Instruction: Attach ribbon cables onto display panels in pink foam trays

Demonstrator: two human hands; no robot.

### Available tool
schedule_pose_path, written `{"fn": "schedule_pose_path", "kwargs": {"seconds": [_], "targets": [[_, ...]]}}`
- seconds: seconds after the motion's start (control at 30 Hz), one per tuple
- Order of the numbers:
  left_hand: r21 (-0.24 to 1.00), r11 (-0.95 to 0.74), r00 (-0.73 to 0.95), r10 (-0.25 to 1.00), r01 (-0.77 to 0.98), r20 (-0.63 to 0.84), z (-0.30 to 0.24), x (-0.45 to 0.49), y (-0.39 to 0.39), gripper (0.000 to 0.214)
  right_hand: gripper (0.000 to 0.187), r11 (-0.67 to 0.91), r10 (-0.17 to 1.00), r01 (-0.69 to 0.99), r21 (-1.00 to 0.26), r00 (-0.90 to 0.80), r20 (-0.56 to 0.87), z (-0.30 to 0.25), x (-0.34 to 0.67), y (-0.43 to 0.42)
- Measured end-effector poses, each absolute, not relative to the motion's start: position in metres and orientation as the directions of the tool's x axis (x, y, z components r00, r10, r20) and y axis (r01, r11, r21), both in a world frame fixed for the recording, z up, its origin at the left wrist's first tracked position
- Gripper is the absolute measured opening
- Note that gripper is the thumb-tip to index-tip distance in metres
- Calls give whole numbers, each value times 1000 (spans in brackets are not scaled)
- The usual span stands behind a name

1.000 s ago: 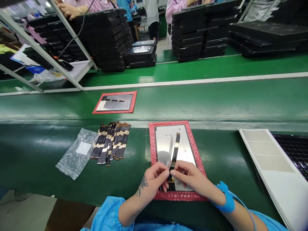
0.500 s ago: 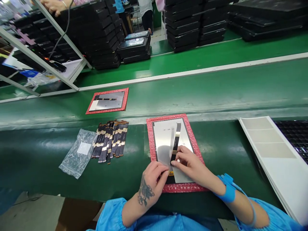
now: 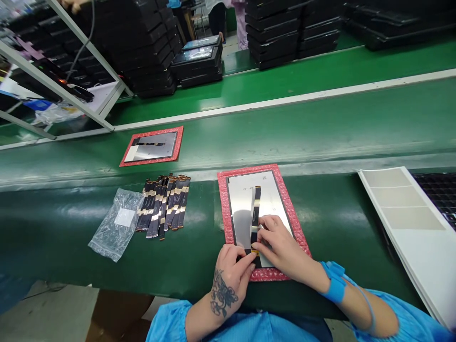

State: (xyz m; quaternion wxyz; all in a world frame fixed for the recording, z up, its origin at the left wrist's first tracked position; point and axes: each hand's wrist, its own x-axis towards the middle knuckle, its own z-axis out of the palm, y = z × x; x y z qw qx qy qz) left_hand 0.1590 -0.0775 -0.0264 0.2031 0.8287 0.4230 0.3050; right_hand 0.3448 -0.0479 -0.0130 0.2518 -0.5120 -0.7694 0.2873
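Black strip point(image 3: 256, 209): far end swinging leftward
Right grip point(image 3: 280, 242): pinching strip
Left grip point(image 3: 230, 280): resting over panel point(image 3: 272, 199), pinching unclear
Risk: unsteady pinch possibly skewing strip

We see a black strip point(image 3: 255, 216) banded with gold, a silver panel point(image 3: 269, 204) and 2 red sheets point(image 3: 287, 204). Our wristband point(image 3: 335, 281) is blue, the tabletop point(image 3: 192, 270) green.

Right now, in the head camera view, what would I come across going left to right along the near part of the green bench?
Clear plastic bag, pile of dark strips, silver panel, white board.
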Motion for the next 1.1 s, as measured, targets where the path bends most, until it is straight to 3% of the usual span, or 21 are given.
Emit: {"fn": "schedule_pose_path", "kwargs": {"seconds": [0.3, 0.57, 1.1], "targets": [[656, -526, 440, 842, 541, 312, -25, 161, -77, 20, 19, 282, 942, 601, -748, -322, 96, -14, 345, -48], [615, -564, 461, 820, 551, 339, -26, 158, -83, 25, 20, 195, 931, 564, -802, -365, -30, -9, 350, -44], [606, -579, 467, 811, 545, 353, -26, 152, -84, 26, 17, 228, 923, 631, -741, -382, -41, -8, 346, -45]]}}
